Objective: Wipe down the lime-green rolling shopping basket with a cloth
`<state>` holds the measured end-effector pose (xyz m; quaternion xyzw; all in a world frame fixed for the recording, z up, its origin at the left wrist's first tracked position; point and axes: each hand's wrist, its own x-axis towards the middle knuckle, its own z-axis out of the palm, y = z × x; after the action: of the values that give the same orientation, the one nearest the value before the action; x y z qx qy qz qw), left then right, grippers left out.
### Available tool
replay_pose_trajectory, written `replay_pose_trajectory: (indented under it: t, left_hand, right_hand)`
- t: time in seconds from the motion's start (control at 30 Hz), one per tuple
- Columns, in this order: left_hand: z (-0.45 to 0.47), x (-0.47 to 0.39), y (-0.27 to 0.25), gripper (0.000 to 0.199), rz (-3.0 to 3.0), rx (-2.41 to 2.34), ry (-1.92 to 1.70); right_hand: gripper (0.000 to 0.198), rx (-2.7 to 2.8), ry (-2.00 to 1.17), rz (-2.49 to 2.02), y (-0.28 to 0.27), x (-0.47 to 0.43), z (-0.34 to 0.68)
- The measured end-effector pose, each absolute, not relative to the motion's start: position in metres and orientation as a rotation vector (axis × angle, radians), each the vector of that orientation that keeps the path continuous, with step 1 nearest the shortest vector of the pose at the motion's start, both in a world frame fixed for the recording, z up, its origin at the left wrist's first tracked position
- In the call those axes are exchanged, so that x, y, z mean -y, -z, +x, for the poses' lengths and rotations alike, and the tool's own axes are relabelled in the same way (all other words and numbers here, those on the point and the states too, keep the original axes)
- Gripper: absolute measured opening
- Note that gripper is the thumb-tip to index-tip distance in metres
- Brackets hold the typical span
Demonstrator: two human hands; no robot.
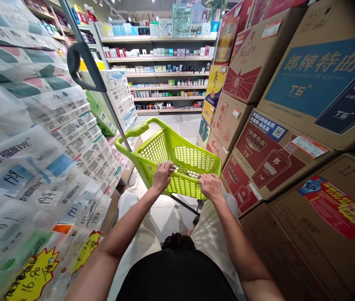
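Note:
In front of my legs stands a lime-green rolling shopping basket point(193, 159) with perforated walls, turned at an angle in the aisle. Its long grey pull handle point(94, 69) rises from the left end and leans to the upper left. My left hand point(162, 176) is closed over the near rim, fingers curled toward the inside. Farther right along the same rim, my right hand point(210, 185) is closed too, its knuckles up and its fingertips mostly hidden. Small dark marks show low inside the basket between my hands; I cannot make out what they are. Caster wheels point(196, 218) show beneath it.
Plastic-wrapped paper packs point(48, 175) with handwritten prices are piled close on the left. Stacked cardboard cartons point(271, 154) wall the right side. Straight ahead, a shelf unit point(158, 75) holds rows of small boxes and jars. Pale floor tiles point(177, 125) lie between.

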<state>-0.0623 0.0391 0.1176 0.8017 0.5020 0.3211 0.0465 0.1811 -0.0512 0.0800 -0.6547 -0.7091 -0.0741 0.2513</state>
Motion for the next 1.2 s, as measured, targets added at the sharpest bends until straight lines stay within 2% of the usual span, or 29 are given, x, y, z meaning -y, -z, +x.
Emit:
replay_pose_trajectory:
  t: [0.1,0.23,0.37,0.7,0.83,0.97,1.1,1.2]
  left_hand:
    - [-0.051,-0.031,-0.11,0.037,2.394,-1.612,-1.069]
    - [-0.035,-0.02,-0.099,0.042,2.483,-1.377,-1.006]
    - [-0.009,-0.005,-0.088,0.039,2.338,-1.495,-1.087]
    - [0.062,0.034,-0.07,0.035,2.68,-0.909,-0.923]
    - [0.061,0.029,-0.071,0.039,2.541,-1.231,-1.071]
    - [0.056,0.026,-0.07,0.034,2.704,-0.914,-0.922]
    - [0.036,0.009,-0.077,0.049,2.489,-1.342,-1.055]
    - [0.019,-0.005,-0.083,0.046,2.573,-1.205,-0.992]
  right_hand:
    - [0.034,1.896,0.226,-1.776,-0.077,0.054,0.191]
    - [0.034,1.858,0.214,-1.767,-0.073,0.057,0.2]
    - [0.037,1.8,0.167,-1.738,-0.069,0.06,0.209]
    - [0.044,1.509,0.209,-1.709,-0.063,0.082,0.244]
    - [0.045,1.485,0.212,-1.708,-0.063,0.085,0.243]
    - [0.046,1.555,0.219,-1.718,-0.065,0.081,0.233]
    - [0.046,1.562,0.179,-1.692,-0.065,0.077,0.222]
    - [0.044,1.604,0.154,-1.687,-0.066,0.075,0.211]
